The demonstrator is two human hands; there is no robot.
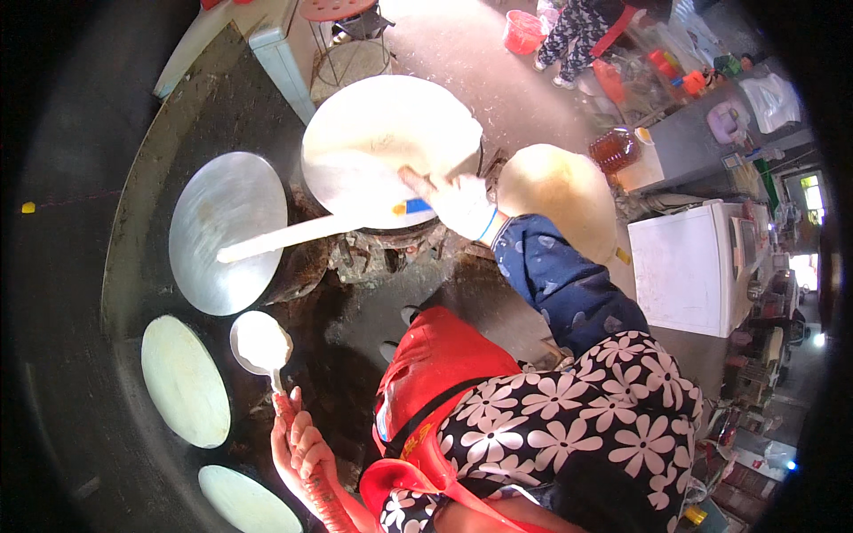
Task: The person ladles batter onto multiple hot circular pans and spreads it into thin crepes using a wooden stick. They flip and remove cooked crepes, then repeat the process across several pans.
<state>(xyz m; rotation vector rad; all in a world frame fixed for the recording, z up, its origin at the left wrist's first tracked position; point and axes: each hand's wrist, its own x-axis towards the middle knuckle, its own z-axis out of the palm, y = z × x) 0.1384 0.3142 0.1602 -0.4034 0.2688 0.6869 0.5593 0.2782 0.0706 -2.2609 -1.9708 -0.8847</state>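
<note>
My left hand (pixel 306 449) is closed around the handle of a ladle (pixel 236 348) with thick white batter in its bowl. Bright light washes out my right hand (pixel 464 202), which wears a blue band at the wrist. It grips the blue-wrapped end of a long flat wooden stick (pixel 306 233); a finger or thumb points out above it. The stick's far end lies over a bare metal round griddle (pixel 209 200). Under the near end is a large round griddle (pixel 391 224) covered by a pale thin flatbread (pixel 391 115).
A browned round flatbread (pixel 560 200) lies right of my right hand. Pale round discs (pixel 185 380) line the left side. Further right are a white cabinet (pixel 680 266) and a jug of brown liquid (pixel 615 149). Another person (pixel 577 35) stands beyond, near a red bucket (pixel 524 33).
</note>
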